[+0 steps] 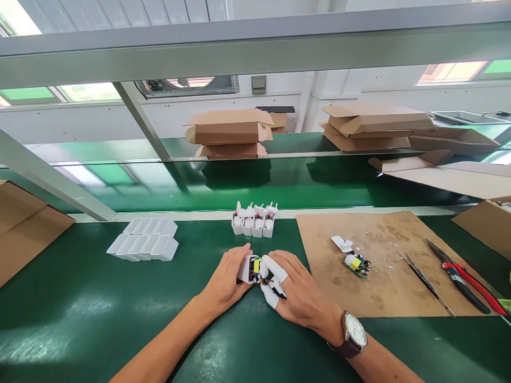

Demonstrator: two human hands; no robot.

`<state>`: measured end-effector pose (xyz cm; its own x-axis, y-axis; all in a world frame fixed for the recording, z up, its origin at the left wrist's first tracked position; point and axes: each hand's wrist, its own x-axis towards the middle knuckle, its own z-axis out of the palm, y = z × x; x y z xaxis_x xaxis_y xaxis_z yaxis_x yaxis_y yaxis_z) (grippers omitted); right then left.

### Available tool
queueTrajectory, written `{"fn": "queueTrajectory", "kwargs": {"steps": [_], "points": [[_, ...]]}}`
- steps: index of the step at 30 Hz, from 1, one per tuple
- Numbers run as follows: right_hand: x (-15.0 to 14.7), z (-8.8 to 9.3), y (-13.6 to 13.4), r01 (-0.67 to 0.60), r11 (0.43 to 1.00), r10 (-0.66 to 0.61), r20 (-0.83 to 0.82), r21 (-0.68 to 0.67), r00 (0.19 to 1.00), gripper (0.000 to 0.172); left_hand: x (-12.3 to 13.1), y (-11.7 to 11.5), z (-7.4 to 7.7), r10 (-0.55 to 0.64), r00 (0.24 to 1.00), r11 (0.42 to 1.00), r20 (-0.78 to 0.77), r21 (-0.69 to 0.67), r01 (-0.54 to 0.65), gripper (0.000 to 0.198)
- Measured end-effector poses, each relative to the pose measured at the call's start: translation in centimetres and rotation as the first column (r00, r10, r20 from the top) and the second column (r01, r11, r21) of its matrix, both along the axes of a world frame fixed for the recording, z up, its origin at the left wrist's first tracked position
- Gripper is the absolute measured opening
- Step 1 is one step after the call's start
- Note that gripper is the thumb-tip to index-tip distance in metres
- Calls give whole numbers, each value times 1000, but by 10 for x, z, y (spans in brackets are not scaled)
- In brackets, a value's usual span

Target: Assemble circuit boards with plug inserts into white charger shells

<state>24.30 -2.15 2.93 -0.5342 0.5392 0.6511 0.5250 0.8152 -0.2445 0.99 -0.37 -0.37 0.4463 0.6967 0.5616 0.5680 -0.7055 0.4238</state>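
Note:
My left hand grips a small white plastic housing, its fingers around the outer side. A circuit board with a yellow component sits at the housing's open end, partly inside it. My right hand, with white covers on the thumb and a finger, pinches the board's outer end; the fingers hide part of it. Just beyond the hands stands a row of several white housings with parts in them. To the left are two rows of open white housings.
A brown cardboard sheet on the right bears another circuit board, a white plastic piece, tweezers and red-handled cutters. Folded cartons lie behind, beyond a metal rail. Cardboard stands at the left edge.

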Motion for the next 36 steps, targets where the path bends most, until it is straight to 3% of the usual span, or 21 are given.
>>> {"fn": "queueTrajectory", "kwargs": {"steps": [15,24,27,29,32,36], "points": [[-2,4,-1,-7,1000,8,-35,17,999,58,2,0,2,1,1000,994,-4,106,-1,73],[-2,1,0,-44,999,44,-25,-2,999,51,3,0,-1,-20,1000,996,-6,85,21,76],[-2,1,2,-67,996,62,-89,-62,994,49,4,-2,-1,-14,998,1000,-60,-28,12,81],[0,2,4,-93,983,63,-182,-161,981,48,5,-1,-2,-86,996,983,-6,-165,84,83],[2,3,7,-162,954,88,-283,-252,955,38,5,2,-3,-148,969,898,196,-383,214,75],[-1,-9,13,-177,954,128,-207,-240,970,42,4,4,-1,2,918,783,397,-571,245,67]]}}
